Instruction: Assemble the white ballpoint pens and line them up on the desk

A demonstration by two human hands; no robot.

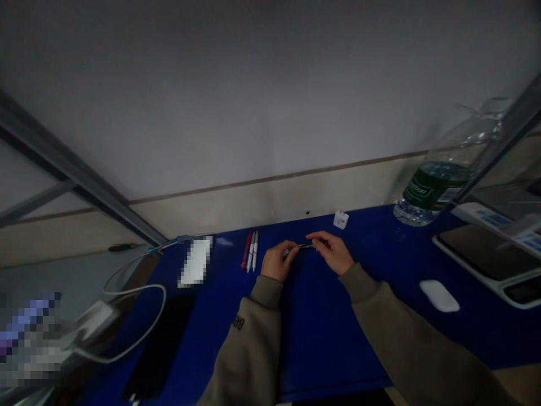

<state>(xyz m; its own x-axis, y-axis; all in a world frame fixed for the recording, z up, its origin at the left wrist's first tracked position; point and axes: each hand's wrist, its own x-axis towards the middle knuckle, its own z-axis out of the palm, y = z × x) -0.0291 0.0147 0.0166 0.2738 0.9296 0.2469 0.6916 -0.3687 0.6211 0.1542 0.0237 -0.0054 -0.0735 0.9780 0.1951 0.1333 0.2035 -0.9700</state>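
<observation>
The left hand (276, 260) and right hand (332, 252) – fingers (292, 246) pinched on both sides – hold one thin dark rod (305, 246) between them over the blue desk (325, 338); three pens (251, 251) lie just left, one red, two white; one white charger (341, 220) sits beyond.

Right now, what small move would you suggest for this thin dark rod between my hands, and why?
Perhaps tilt the thin dark rod slightly upward: your left hand and right hand pinch its ends, and it barely stands out against the dim blue mat.
</observation>
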